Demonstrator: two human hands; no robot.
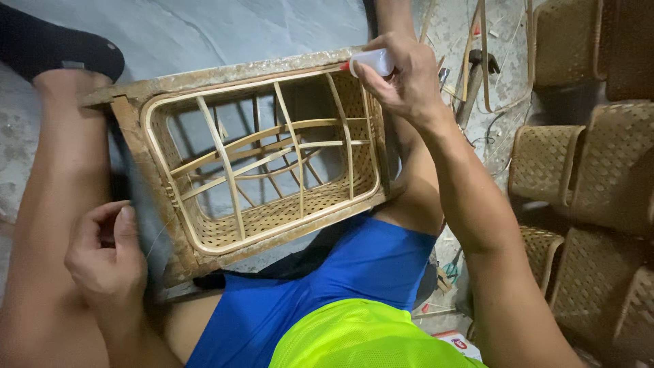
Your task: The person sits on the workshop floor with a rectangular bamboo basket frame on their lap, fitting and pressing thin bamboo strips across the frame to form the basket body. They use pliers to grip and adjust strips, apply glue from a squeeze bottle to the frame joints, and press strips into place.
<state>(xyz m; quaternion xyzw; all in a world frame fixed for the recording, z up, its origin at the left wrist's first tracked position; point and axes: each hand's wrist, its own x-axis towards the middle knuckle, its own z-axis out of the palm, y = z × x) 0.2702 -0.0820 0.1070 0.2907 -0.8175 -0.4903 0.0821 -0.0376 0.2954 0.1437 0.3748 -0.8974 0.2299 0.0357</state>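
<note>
The person wears bright blue shorts (pixel 327 286) and a neon yellow-green mesh shirt (pixel 361 337) at the near edge. Arms and legs are bare. A black sock (pixel 54 48) covers the far left foot.

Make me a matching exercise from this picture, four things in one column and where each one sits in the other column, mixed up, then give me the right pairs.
Things:
1. small white glue bottle with a red tip
2. rectangular woven cane basket in a worn wooden frame
3. stacked brown woven baskets
4. left hand

Places:
A. on the floor at the far right
B. resting on the thigh beside the frame's near corner
C. held in the right hand at the basket's far rim
D. between the person's legs

Pairs: 1-C, 2-D, 3-A, 4-B
</note>
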